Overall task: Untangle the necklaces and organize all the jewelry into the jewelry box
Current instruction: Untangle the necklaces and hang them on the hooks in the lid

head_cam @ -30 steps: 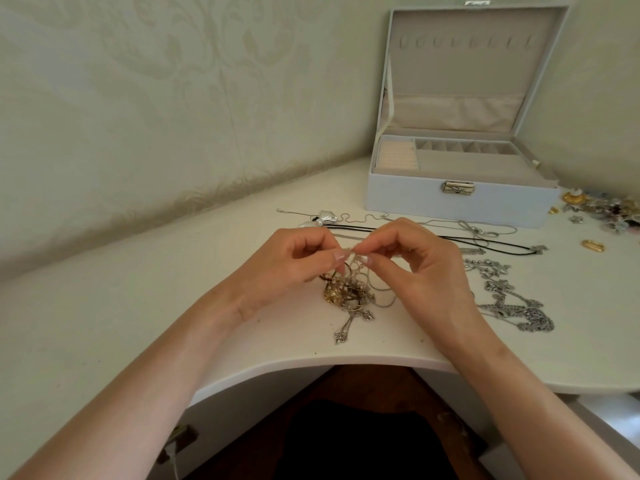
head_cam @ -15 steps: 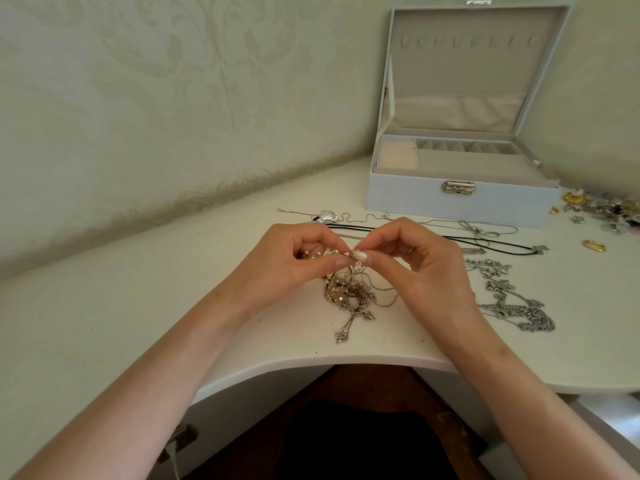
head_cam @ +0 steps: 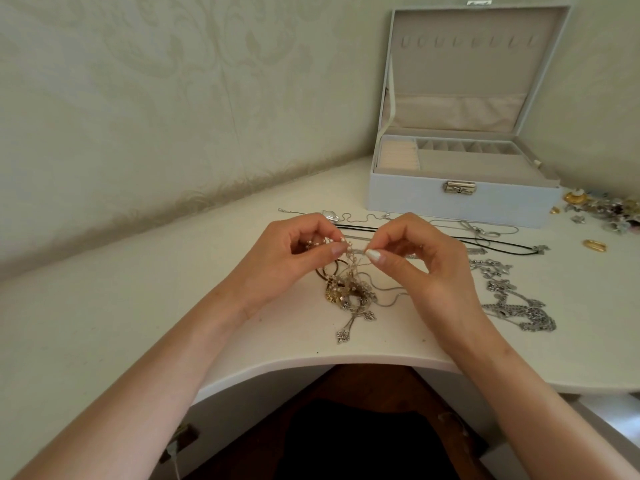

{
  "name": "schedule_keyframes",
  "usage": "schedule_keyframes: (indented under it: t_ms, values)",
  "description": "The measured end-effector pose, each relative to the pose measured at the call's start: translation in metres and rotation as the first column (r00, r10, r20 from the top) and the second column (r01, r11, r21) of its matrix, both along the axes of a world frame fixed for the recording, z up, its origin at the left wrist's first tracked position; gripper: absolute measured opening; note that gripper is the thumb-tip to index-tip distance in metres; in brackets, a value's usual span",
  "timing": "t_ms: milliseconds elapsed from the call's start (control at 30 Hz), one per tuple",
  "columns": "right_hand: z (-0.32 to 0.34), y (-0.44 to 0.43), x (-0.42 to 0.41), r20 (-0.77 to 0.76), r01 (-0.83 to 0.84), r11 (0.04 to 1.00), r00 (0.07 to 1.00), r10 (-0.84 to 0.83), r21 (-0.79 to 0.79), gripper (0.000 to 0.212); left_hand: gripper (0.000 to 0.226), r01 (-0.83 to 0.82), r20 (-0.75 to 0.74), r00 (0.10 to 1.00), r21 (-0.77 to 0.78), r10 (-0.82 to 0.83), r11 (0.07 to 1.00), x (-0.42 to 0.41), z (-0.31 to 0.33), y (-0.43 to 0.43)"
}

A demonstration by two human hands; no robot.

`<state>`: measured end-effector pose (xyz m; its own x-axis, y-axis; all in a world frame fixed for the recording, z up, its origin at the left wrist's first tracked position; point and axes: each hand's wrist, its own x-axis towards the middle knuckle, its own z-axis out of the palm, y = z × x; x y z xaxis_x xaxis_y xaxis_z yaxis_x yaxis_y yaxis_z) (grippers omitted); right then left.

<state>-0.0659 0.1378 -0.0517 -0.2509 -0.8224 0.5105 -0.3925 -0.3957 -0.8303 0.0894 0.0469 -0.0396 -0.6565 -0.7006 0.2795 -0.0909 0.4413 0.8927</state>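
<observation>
The small pieces (head_cam: 609,209) at the table's (head_cam: 138,306) right edge are cut off and blur together. I cannot tell which strand is which in the tangled necklaces (head_cam: 349,292), which lie near the table's front edge, well short of the open jewelry box (head_cam: 460,202). The left hand (head_cam: 287,258) and right hand (head_cam: 422,261) have their fingers (head_cam: 337,250) curled, each pinching one thin beaded strand raised from the tangle.

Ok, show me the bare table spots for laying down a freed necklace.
Bare: the table left of the left hand, up to the wall. Crowded: chains before the jewelry box, silver necklaces right of the right hand.
</observation>
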Motion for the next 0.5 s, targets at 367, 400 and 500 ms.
schedule_keyframes:
  t_ms: [367,400,500]
  values:
    - [0.0002,-0.0035,0.0038,-0.113,0.053,0.985,0.993,-0.035,0.166,0.022,0.013,0.055,-0.023,0.998,0.037,-0.054,0.998,0.0006,0.0071,0.007]
    - [0.0,-0.0035,0.0036,-0.111,0.057,0.985,0.993,-0.039,0.164,0.021,0.014,0.054,-0.024,0.998,0.037,-0.053,0.998,0.001,0.0066,0.0066]
    - [-0.0001,-0.0023,0.0028,-0.095,0.049,0.988,0.995,-0.035,0.149,0.02,0.014,0.048,-0.02,0.999,0.038,-0.048,0.998,0.0011,0.0056,0.0054]
